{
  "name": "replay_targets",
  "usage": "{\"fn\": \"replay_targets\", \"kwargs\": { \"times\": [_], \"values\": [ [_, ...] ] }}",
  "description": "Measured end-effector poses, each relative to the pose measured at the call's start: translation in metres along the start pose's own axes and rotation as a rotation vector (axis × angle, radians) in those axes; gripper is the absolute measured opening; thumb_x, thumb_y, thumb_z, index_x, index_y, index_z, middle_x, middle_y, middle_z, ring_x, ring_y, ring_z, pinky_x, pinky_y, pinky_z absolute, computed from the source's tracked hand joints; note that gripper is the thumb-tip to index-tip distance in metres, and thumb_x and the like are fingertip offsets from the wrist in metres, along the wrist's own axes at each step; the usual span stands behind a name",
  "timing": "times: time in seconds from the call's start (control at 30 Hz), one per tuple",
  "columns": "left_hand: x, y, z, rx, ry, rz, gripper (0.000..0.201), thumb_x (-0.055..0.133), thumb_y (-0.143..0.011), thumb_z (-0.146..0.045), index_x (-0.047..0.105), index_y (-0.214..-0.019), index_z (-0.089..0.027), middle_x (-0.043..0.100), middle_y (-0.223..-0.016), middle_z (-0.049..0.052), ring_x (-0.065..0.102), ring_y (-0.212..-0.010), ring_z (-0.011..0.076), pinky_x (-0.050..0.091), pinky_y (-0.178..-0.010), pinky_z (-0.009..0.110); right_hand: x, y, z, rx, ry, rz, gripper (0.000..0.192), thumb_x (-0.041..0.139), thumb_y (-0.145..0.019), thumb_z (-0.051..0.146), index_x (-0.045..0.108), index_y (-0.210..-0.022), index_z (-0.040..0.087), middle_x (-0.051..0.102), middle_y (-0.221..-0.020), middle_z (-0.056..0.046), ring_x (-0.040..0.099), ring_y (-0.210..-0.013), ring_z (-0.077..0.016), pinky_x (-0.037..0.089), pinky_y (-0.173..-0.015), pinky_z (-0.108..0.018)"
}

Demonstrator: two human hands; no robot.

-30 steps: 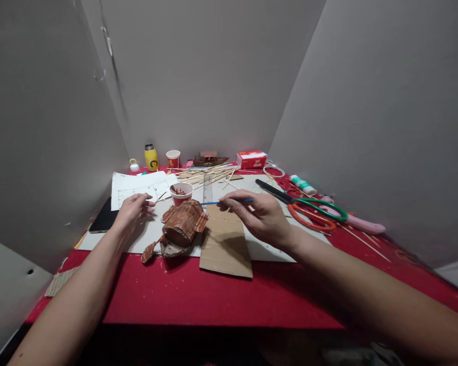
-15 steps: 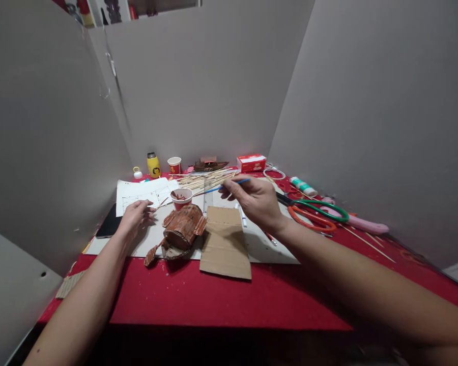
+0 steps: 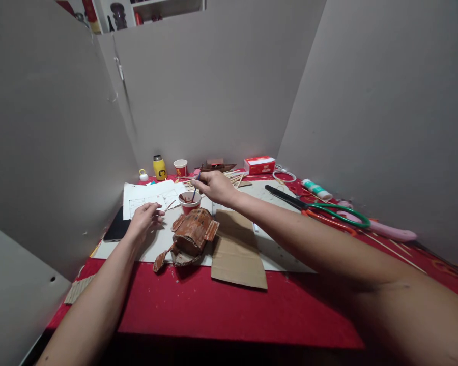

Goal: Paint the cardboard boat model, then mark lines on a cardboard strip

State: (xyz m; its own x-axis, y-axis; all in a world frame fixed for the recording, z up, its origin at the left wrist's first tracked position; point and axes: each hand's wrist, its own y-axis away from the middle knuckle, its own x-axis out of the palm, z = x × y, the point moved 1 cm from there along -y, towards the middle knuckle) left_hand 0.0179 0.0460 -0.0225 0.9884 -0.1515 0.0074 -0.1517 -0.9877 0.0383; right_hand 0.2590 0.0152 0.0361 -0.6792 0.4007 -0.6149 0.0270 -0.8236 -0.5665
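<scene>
While our right hand (image 3: 216, 187) pinches a thin brush (image 3: 194, 192) with its tip in the red cup (image 3: 190, 201), our left hand (image 3: 147, 219) rests on the white paper (image 3: 152, 195). It holds a little stick (image 3: 169, 206) between its fingers, beside the brown cardboard model (image 3: 193, 235).

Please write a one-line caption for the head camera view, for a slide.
Right hand dips a blue brush into a paint cup; left hand rests beside a brown cardboard model.
</scene>
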Motion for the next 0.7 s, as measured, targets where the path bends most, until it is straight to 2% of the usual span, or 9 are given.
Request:
{"fn": "replay_targets", "kwargs": {
  "times": [0.17,0.5,0.7],
  "values": [
    [0.0,0.0,-0.002,-0.006,0.002,-0.001,0.021,0.071,-0.078,-0.031,0.063,-0.085,-0.012,0.068,-0.071,0.006,0.06,-0.05,0.0098,0.047,-0.048,0.019,0.006,-0.001,-0.006,0.034,0.006,0.034,0.033,0.066,-0.085,0.026,0.056,-0.055,0.019,0.063,-0.056,-0.002,0.053,-0.053,-0.0134,0.032,-0.057,-0.027],
    [0.001,0.003,-0.005,-0.003,0.008,-0.003,0.02,0.071,-0.077,-0.029,0.063,-0.084,-0.013,0.068,-0.07,0.005,0.06,-0.049,0.0093,0.046,-0.048,0.019,-0.017,0.01,-0.012,0.07,-0.237,-0.205,0.031,0.055,-0.089,0.036,0.058,-0.065,0.018,0.063,-0.06,-0.002,0.054,-0.051,-0.0126,0.043,-0.055,-0.028],
    [0.0,0.002,-0.005,0.007,0.006,-0.006,0.021,0.073,-0.076,-0.03,0.063,-0.083,-0.013,0.068,-0.069,0.005,0.06,-0.049,0.0097,0.046,-0.048,0.019,-0.022,0.021,-0.011,0.115,-0.375,-0.223,0.031,0.06,-0.084,0.041,0.057,-0.063,0.018,0.062,-0.055,-0.002,0.053,-0.043,-0.011,0.043,-0.046,-0.026]
  ]
}}
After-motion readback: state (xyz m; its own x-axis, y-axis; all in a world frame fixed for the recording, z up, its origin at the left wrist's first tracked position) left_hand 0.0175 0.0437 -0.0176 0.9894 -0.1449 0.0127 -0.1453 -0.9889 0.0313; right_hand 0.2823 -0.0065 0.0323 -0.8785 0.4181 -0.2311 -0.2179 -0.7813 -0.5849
